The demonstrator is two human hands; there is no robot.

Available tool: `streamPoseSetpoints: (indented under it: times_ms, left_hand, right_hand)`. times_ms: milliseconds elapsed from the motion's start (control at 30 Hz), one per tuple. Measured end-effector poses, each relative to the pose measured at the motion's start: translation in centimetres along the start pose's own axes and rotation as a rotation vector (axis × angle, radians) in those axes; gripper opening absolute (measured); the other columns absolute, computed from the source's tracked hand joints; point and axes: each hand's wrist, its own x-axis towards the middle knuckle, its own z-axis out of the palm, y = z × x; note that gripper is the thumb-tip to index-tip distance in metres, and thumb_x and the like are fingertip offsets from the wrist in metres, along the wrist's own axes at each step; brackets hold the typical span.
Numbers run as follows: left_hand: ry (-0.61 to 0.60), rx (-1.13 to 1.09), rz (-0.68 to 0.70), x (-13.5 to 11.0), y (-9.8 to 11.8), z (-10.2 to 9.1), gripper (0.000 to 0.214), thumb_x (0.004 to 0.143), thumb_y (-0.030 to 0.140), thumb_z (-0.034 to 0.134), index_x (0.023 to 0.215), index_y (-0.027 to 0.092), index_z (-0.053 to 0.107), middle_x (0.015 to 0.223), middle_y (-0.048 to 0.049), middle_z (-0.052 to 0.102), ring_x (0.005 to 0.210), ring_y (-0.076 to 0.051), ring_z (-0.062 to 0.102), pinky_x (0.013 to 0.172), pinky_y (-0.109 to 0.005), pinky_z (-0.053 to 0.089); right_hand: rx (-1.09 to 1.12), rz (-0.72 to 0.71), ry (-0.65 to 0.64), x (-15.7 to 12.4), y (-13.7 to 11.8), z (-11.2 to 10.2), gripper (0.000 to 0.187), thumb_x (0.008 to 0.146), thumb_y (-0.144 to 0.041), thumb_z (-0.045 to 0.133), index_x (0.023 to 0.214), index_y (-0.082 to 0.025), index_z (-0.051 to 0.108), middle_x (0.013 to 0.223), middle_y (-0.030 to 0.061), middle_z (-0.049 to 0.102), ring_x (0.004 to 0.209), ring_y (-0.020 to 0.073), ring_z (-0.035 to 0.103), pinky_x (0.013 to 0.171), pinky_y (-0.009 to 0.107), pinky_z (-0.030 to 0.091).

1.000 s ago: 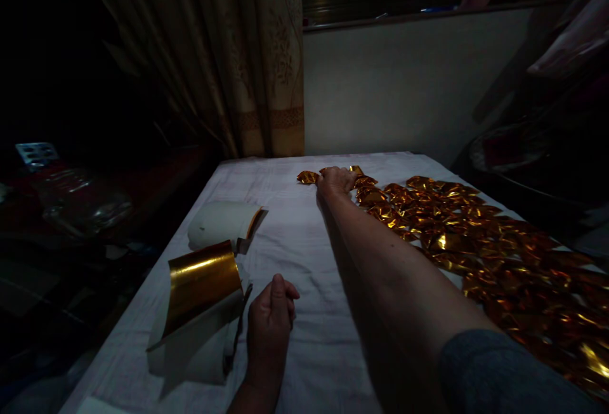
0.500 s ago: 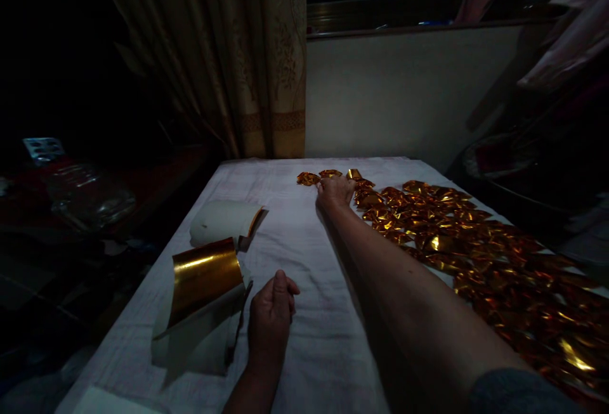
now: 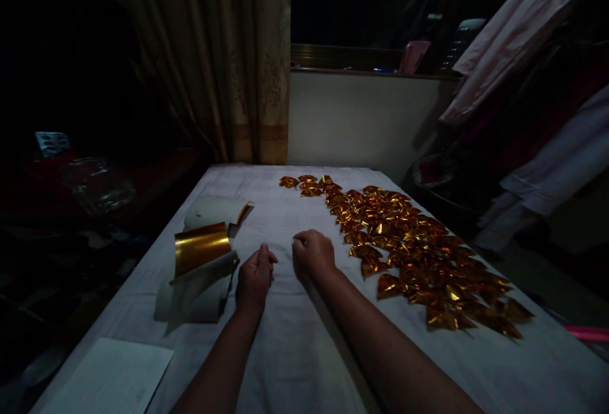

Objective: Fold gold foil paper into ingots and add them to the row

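Observation:
My left hand (image 3: pixel 254 274) rests on the white cloth, fingers curled in and thumb on top; nothing shows in it. It is just right of a stack of curled pale sheets (image 3: pixel 195 300), where a gold foil sheet (image 3: pixel 202 246) lies shiny side up. My right hand (image 3: pixel 313 254) is closed above the middle of the cloth, its fingertips partly hidden and no object visible in it. To its right spreads a large group of folded gold foil pieces (image 3: pixel 380 230), puffed and pointed at the ends. Another curled sheet (image 3: pixel 214 211) lies behind the stack, pale side up.
A flat pale sheet (image 3: pixel 114 373) lies at the near left of the cloth-covered table (image 3: pixel 295 350). Behind stand a patterned curtain (image 3: pixel 257 84) and a white wall (image 3: pixel 352 122). Light clothes (image 3: pixel 518 33) hang at the right. A clear plastic container (image 3: pixel 99 186) is at the dim left.
My right hand has drawn back towards me from the far foil pieces, and a piece now shows where it was. My left hand stays curled by the stack. The view has shifted right.

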Motion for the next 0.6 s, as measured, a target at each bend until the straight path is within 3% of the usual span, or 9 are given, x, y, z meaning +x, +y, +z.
streamPoseSetpoints:
  times_ms: [167, 300, 467, 600]
  left_hand:
    - [0.021, 0.084, 0.089, -0.2, 0.2, 0.0, 0.060, 0.088, 0.072, 0.031, 0.066, 0.021, 0.055, 0.049, 0.0050, 0.044, 0.040, -0.012, 0.047, 0.041, -0.023, 0.035]
    - [0.017, 0.197, 0.198, -1.0, 0.8, 0.0, 0.054, 0.092, 0.063, 0.032, 0.065, 0.022, 0.054, 0.046, 0.0048, 0.044, 0.041, -0.014, 0.051, 0.044, -0.023, 0.037]
    - [-0.035, 0.386, 0.421, -3.9, 2.4, -0.9, 0.046, 0.093, 0.050, 0.040, 0.060, 0.022, 0.053, 0.054, 0.0014, 0.054, 0.052, -0.014, 0.055, 0.055, -0.025, 0.041]
    - [-0.047, 0.541, 0.599, -5.3, 4.2, -3.6, 0.043, 0.092, 0.049, 0.049, 0.059, 0.022, 0.055, 0.060, -0.0003, 0.058, 0.061, -0.015, 0.057, 0.066, -0.026, 0.044]
  right_hand:
    - [0.058, -0.068, -0.070, -7.1, 1.6, -0.8, 0.023, 0.089, -0.021, 0.058, 0.090, -0.028, 0.079, 0.092, 0.0005, 0.076, 0.089, 0.0166, 0.068, 0.076, 0.024, 0.042]
    - [0.114, -0.149, -0.022, -11.0, 3.6, -1.0, 0.023, 0.087, -0.017, 0.057, 0.091, -0.026, 0.078, 0.089, 0.0031, 0.074, 0.089, 0.0183, 0.067, 0.081, 0.026, 0.043]
    - [0.232, -0.141, 0.074, -12.3, 5.1, -0.7, 0.021, 0.087, -0.017, 0.058, 0.090, -0.024, 0.078, 0.089, 0.0032, 0.074, 0.088, 0.0184, 0.067, 0.083, 0.027, 0.044]
    - [0.287, -0.136, 0.091, -12.3, 4.9, -0.9, 0.019, 0.088, -0.018, 0.060, 0.090, -0.024, 0.078, 0.090, 0.0032, 0.075, 0.089, 0.0185, 0.067, 0.083, 0.027, 0.044]
